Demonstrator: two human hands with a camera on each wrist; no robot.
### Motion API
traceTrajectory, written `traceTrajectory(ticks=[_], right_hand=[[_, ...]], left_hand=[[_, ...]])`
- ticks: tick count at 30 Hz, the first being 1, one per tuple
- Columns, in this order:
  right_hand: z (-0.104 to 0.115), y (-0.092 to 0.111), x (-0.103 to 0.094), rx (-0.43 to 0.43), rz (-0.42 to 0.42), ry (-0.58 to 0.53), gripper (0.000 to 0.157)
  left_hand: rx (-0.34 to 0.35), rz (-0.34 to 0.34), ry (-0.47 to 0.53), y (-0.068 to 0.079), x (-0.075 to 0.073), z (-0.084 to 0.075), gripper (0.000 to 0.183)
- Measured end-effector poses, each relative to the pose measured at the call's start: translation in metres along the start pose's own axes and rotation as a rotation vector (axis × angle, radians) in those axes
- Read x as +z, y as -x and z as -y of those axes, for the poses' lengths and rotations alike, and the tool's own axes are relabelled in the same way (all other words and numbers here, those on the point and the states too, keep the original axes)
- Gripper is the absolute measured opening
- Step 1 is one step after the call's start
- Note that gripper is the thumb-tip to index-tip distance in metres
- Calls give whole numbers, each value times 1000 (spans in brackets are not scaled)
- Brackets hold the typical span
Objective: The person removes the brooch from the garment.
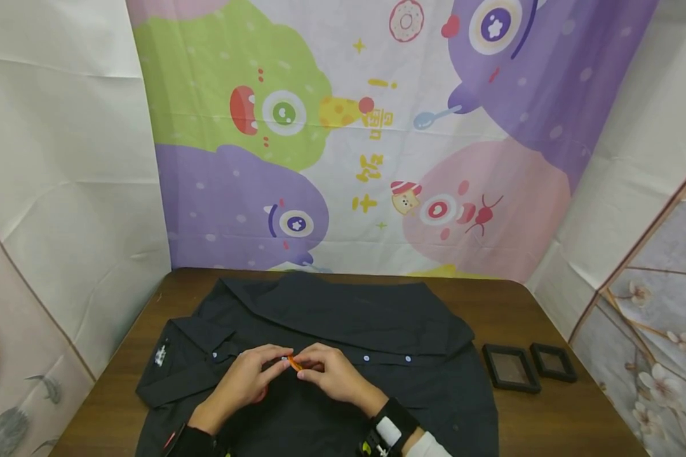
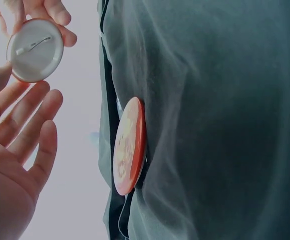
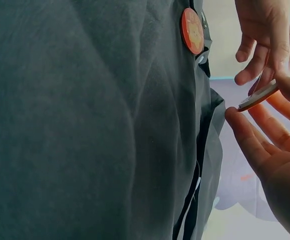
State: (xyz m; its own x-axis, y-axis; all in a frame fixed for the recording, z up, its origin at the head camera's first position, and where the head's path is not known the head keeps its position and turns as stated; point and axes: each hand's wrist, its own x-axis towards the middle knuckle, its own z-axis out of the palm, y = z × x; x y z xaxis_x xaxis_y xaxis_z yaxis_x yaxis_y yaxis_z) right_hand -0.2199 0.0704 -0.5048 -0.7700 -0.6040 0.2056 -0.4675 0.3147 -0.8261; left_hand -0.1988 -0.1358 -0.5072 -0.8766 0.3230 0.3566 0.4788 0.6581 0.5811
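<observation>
Close above a dark buttoned shirt [image 1: 314,422], my two hands meet at a round pin badge [image 1: 295,364] with an orange edge. The left wrist view shows its silver back and a thin pin [image 2: 37,45] across it. My right hand [image 1: 334,374] pinches the badge by its edge between thumb and fingers. With thumb and fingertips, my left hand [image 1: 246,377] also holds the badge at its rim. A second orange-red badge [image 2: 130,147] sits on the shirt front, mostly hidden under the left hand in the head view.
Spread across the brown wooden table [image 1: 549,425], the shirt has a folded sleeve [image 1: 188,374] at the left and small white buttons [image 1: 366,358] along its placket. Two black square frames, one larger [image 1: 514,386] and one smaller [image 1: 559,377], lie at the right. A cartoon-print cloth [image 1: 366,241] hangs behind.
</observation>
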Motion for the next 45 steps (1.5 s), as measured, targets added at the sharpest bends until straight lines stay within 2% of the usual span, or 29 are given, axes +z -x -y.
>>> traceTrajectory(ticks=[11,16,20,23,29,34,45], right_hand=[[2,2,2,21,-10,-48,27],[4,1,0,7,-25,-43,29],[8,1,0,30,-26,-33,29],[18,2,-1,42,-30,-22,28],[41,4,-7,9,-58,-6,25],[41,3,-7,-4,-79,8,24],[40,3,-5,29,-108,24,21]], left_hand=[[-2,-66,82,-1,1,-3,16],[-4,-69,101,-3,-1,-6,15],[-12,-62,108,-3,-2,-5,15],[-7,-60,112,-2,-1,-4,15],[-2,-67,123,-3,-1,-2,16],[-5,-75,115,-5,-2,-3,16],[-12,-94,109,-3,-4,-5,11]])
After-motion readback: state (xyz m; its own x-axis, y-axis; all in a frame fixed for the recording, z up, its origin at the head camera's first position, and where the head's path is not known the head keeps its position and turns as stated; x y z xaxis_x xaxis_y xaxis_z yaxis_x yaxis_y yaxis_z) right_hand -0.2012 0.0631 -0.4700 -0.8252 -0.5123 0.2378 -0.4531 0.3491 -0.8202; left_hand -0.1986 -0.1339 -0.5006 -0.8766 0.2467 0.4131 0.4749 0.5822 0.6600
